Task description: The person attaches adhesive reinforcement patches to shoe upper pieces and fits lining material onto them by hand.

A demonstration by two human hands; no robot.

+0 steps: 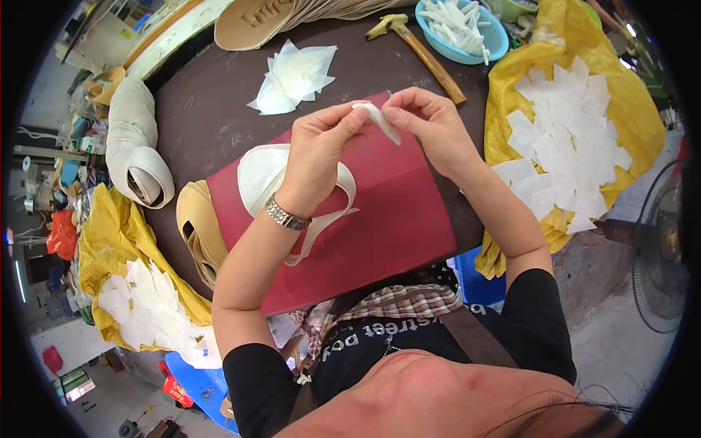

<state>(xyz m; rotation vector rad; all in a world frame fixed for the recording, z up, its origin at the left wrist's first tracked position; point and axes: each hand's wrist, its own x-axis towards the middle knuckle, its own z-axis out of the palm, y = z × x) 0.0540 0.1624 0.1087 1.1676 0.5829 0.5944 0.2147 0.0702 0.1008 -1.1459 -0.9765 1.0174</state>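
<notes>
Above the red board (394, 212), a small narrow white strip (381, 123), curved or folded, is pinched between both hands. My left hand (321, 142) grips its upper left end with thumb and forefinger. At its right side, my right hand (431, 128) has thumb and fingertips closed on it. An off-white shoe upper (257, 171) with a curved strap lies on the board, partly covered by my left wrist and watch. Just beyond my left hand is a loose pile of thin, pale, pointed sheets (296, 77) on the dark tabletop (197, 109).
A hammer (423, 58) lies near a blue basket (467, 55) of narrow white pieces. Yellow bags (642, 117) with white cut pieces flank the table. Stacked off-white uppers (131, 124), tan pieces (196, 212) and tan soles (248, 25) line its edges. A fan (657, 248) stands right.
</notes>
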